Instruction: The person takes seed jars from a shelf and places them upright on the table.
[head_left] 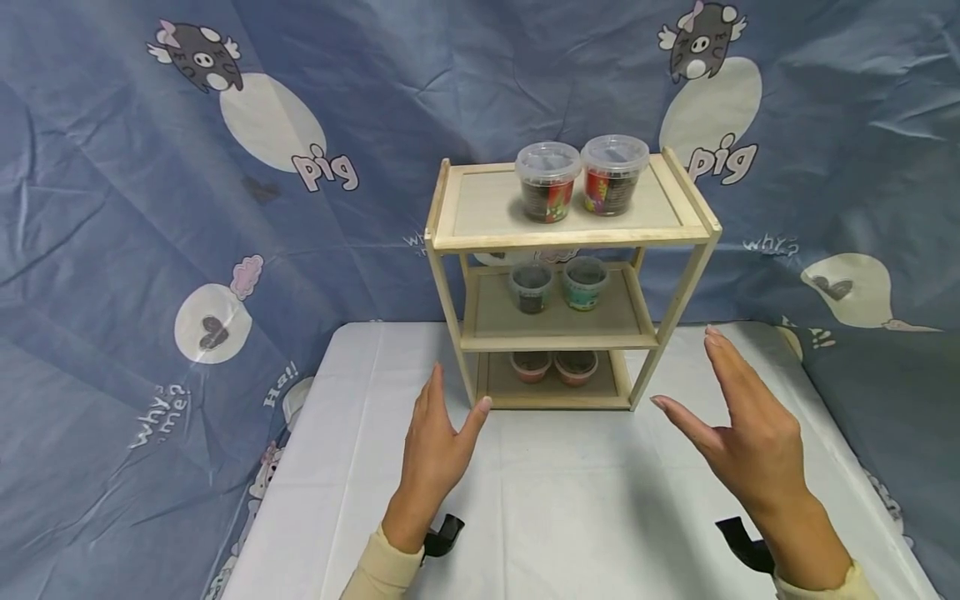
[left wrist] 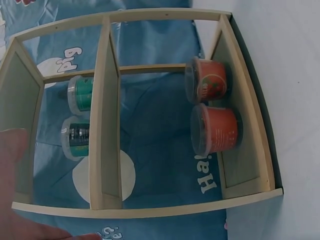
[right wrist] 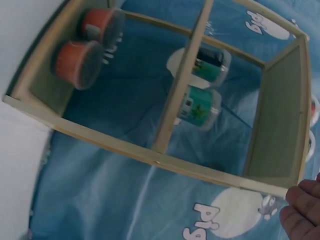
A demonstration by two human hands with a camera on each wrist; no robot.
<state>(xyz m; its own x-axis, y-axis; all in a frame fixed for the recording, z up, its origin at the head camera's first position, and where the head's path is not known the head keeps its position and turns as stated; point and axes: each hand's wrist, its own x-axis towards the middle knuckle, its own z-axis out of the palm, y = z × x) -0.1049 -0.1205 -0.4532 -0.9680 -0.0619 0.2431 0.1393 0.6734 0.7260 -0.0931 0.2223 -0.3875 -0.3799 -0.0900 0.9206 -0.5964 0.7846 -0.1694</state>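
Note:
A three-tier wooden shelf [head_left: 480, 208] stands at the back of the white table. Two clear-lidded tubs with red labels, one left [head_left: 548, 183] and one right [head_left: 613, 177], sit on its top tier. The middle tier bears a dark-and-green tub [head_left: 531, 287] and a green tub [head_left: 585, 283]. Two orange-red tubs [left wrist: 220, 129] rest on the bottom tier. My left hand [head_left: 437, 446] hovers before the shelf's left side, thumb apart from straight fingers, holding nothing. My right hand [head_left: 750, 425] is held up before the right side, likewise spread and holding nothing.
White cloth covers the table [head_left: 525, 517]. Behind and beside it hangs a blue curtain [head_left: 390, 108] printed with pigs and lettering, close to the shelf's back. Black straps [head_left: 444, 535] show at both wrists.

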